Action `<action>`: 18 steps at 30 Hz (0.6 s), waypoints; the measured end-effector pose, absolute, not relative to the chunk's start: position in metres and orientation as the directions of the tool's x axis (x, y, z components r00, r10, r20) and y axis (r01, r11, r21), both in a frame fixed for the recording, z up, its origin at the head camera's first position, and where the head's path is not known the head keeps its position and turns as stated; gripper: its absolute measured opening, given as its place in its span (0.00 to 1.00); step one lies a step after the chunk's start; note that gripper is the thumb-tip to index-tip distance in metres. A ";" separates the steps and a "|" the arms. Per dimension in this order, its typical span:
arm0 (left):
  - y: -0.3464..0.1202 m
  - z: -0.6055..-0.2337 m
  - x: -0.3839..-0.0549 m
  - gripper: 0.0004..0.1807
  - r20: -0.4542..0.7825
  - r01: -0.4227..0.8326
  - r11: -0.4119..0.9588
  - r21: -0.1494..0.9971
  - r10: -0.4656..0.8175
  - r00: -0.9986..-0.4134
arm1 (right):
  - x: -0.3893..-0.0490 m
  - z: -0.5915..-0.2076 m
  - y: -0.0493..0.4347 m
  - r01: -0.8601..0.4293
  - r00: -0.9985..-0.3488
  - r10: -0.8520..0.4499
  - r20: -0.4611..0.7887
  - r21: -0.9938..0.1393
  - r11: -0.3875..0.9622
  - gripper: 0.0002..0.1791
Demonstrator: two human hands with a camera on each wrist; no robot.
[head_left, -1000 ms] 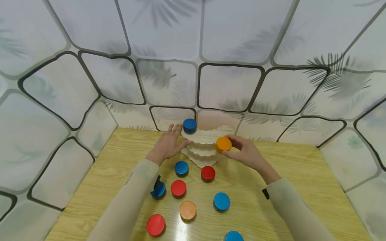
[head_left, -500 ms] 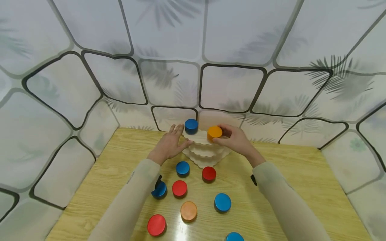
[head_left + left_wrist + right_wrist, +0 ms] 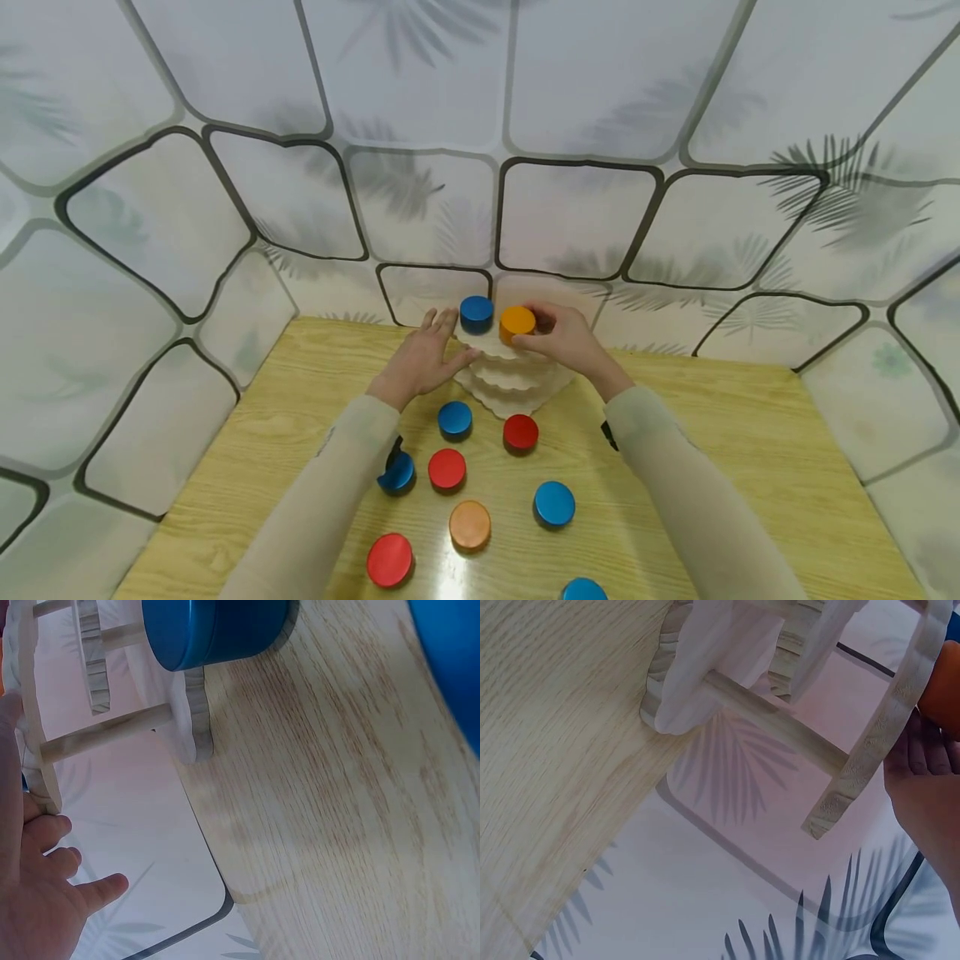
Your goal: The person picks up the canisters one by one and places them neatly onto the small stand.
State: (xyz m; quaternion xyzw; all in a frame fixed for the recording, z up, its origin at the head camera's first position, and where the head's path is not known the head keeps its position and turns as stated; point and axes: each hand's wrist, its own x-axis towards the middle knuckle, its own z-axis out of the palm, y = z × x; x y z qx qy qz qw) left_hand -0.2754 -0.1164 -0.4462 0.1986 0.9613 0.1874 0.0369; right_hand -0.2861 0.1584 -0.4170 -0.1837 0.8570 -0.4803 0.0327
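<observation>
My right hand (image 3: 564, 337) grips a round orange tin (image 3: 517, 323) at the top tier of a wooden tiered stand (image 3: 510, 377). Just left of it, a blue tin (image 3: 476, 313) sits on that same tier. My left hand (image 3: 422, 353) lies with fingers extended against the stand's left edge. In the left wrist view, its fingertips are at the scalloped edge of the stand's upper board (image 3: 34, 742). The right wrist view shows the orange tin (image 3: 941, 694) at the upper board (image 3: 889, 727), with the right fingers beside it.
On the wooden table (image 3: 712, 467) in front of the stand are several tins: red (image 3: 521, 434), blue (image 3: 454, 420) and copper-orange (image 3: 469, 525). A blue tin (image 3: 397, 473) is partly covered by my left sleeve. A patterned wall (image 3: 420, 208) rises directly behind the stand.
My right hand has carried the orange tin leftward and up, from the stand's right side to beside the blue tin on the top tier. The left hand has stayed in place.
</observation>
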 end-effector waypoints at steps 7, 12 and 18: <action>-0.116 -0.446 -0.276 0.52 -0.010 0.361 0.853 0.377 0.393 -0.919 | -0.289 -0.418 0.153 -0.288 -0.932 -0.340 0.122 -0.820 0.495 0.28; -0.116 -0.446 -0.276 0.52 -0.013 0.360 0.853 0.378 0.394 -0.919 | -0.290 -0.418 0.149 -0.291 -0.934 -0.337 0.121 -0.806 0.516 0.29; -0.116 -0.446 -0.276 0.52 -0.006 0.362 0.852 0.378 0.394 -0.919 | -0.292 -0.420 0.145 -0.274 -0.937 -0.335 0.102 -0.808 0.521 0.29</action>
